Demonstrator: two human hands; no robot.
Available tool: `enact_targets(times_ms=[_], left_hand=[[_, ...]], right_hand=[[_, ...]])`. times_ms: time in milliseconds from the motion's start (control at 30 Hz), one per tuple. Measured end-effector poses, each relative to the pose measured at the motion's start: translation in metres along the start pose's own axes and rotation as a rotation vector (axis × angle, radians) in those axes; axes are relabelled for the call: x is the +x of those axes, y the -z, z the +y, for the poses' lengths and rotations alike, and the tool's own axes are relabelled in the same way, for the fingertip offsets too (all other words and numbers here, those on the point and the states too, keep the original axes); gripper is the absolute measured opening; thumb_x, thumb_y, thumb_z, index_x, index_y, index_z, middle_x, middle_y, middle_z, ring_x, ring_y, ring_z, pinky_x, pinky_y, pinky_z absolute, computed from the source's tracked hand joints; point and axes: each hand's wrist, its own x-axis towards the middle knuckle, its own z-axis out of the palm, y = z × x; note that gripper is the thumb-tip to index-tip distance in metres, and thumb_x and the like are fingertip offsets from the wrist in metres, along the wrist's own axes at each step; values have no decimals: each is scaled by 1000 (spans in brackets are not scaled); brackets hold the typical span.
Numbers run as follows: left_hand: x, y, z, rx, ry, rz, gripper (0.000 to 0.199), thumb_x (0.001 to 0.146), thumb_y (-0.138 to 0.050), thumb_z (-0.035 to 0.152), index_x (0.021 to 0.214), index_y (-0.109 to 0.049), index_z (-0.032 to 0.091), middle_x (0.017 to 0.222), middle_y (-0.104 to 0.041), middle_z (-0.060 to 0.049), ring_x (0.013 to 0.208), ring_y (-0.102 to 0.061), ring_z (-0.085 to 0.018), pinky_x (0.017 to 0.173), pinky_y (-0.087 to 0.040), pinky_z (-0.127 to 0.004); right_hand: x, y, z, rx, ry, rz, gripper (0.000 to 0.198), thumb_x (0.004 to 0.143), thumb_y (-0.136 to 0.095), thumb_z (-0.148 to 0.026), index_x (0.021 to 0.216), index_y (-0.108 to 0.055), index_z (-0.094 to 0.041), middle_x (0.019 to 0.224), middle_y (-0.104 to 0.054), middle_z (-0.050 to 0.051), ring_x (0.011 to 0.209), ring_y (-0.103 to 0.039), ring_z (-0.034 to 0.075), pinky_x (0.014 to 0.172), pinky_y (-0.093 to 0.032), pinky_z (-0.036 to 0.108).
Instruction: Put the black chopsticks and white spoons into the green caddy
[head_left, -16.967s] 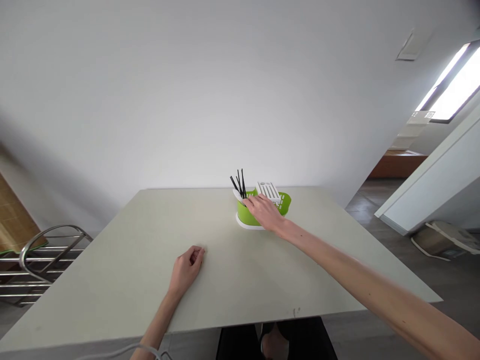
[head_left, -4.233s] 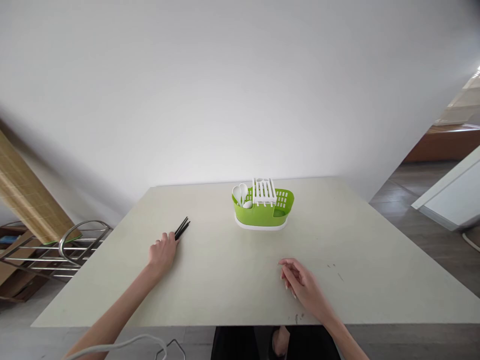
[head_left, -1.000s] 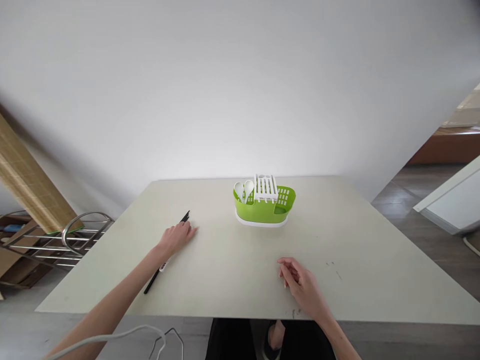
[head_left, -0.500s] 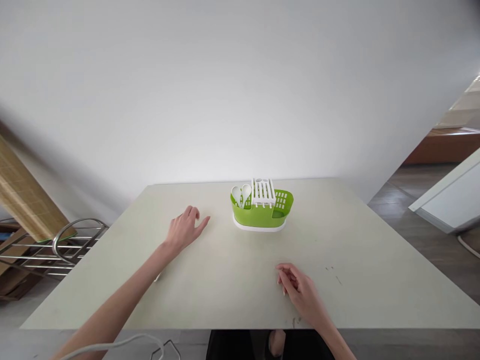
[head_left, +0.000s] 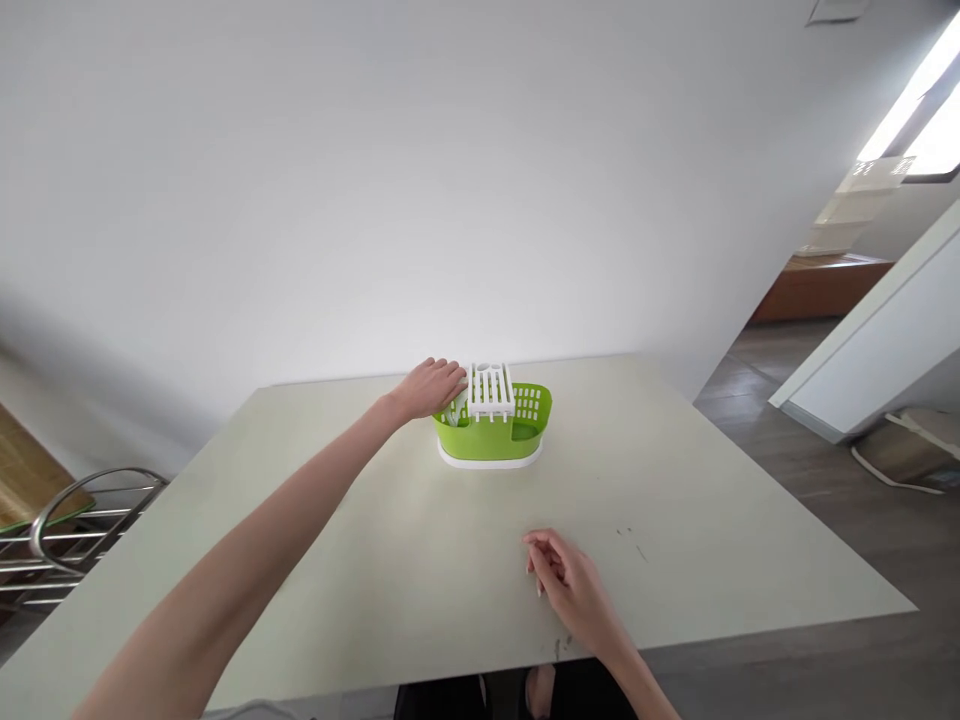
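Note:
My left hand point(head_left: 433, 388) reaches to the left end of a green plastic drying basket point(head_left: 487, 440) that stands on a white base. Its fingers are closed over the heads of the white spoons point(head_left: 455, 408) in that end and hide most of them; whether it grips one or both I cannot tell. A white slatted rack point(head_left: 491, 392) sits across the middle of the basket, just right of my fingertips. My right hand point(head_left: 566, 575) rests on the table near its front edge, fingers loosely curled together with nothing in them.
The pale table point(head_left: 420, 560) backs onto a white wall point(head_left: 420, 180). Beyond its left edge stands a metal wire rack point(head_left: 82, 530) beside a leaning wooden board point(head_left: 34, 470). A white panel point(head_left: 870, 330) and a bag point(head_left: 911, 450) are on the right.
My left hand has moved forward and right from over the bare table onto the spoons in the basket. My right hand stays in place. The view has shifted to the right.

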Motion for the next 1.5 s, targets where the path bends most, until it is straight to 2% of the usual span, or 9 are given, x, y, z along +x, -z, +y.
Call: enact_targets(times_ms=[67,367,533,667,733,900,1000,1100,1500], left_hand=[[3,0,-7,-1,-64,-62,34,111,-32,39,110,-60,18,109,-71,-15,95,-68,-27,85,-45,-38],[-3,3,-8,-53,108,-160,33,113,-27,41,118,-51,18,87,-75,-13,71,-71,-27,69,-42,-35],[-18,51,-37,-60,352,14,39,112,-24,41,129,-47,16,94,-76,-14,81,-73,-30,78,-46,-38],[-60,93,-68,-103,640,234,49,110,-21,48,133,-47,14,98,-76,-15,87,-72,-32,80,-49,-39],[-89,100,-78,-183,674,223,49,108,-23,51,129,-51,16,92,-75,-11,81,-70,-29,75,-49,-35],[-161,63,-75,-390,542,-205,44,99,-36,60,104,-60,23,71,-68,-2,64,-63,-22,60,-42,-29],[-192,28,-60,-507,464,-339,47,97,-37,66,98,-61,26,68,-65,-2,61,-61,-22,60,-41,-30],[-209,8,-48,-598,446,-393,50,95,-39,72,96,-64,28,66,-62,-1,62,-61,-22,61,-42,-31],[-214,-17,-43,-577,359,-412,55,96,-38,76,96,-73,33,61,-54,-1,61,-61,-22,65,-44,-30]], right_hand=[[1,0,0,-1,10,0,49,105,-43,-66,112,-66,-23,84,-68,6,62,-60,17,58,-49,29],[1,0,2,12,-5,-11,51,105,-42,-66,114,-65,-22,85,-67,5,64,-59,17,61,-49,29],[0,1,2,21,7,-5,53,103,-45,-68,112,-66,-21,84,-67,5,63,-59,17,59,-49,29],[-1,1,3,27,16,7,50,104,-47,-66,114,-67,-21,84,-68,6,62,-60,18,58,-50,30],[-2,1,4,29,22,20,50,103,-48,-66,113,-67,-21,83,-68,6,62,-60,18,58,-50,30],[-2,1,7,29,24,26,53,101,-50,-68,112,-68,-20,81,-68,6,61,-60,18,58,-51,30],[-3,2,7,26,13,21,53,102,-49,-67,113,-68,-20,82,-68,6,62,-61,18,60,-51,30],[-4,2,5,14,4,16,52,102,-48,-67,114,-67,-20,83,-68,6,63,-61,17,60,-51,31],[-4,3,8,-7,-4,24,54,101,-49,-69,113,-67,-20,82,-68,5,61,-60,17,58,-50,29]])
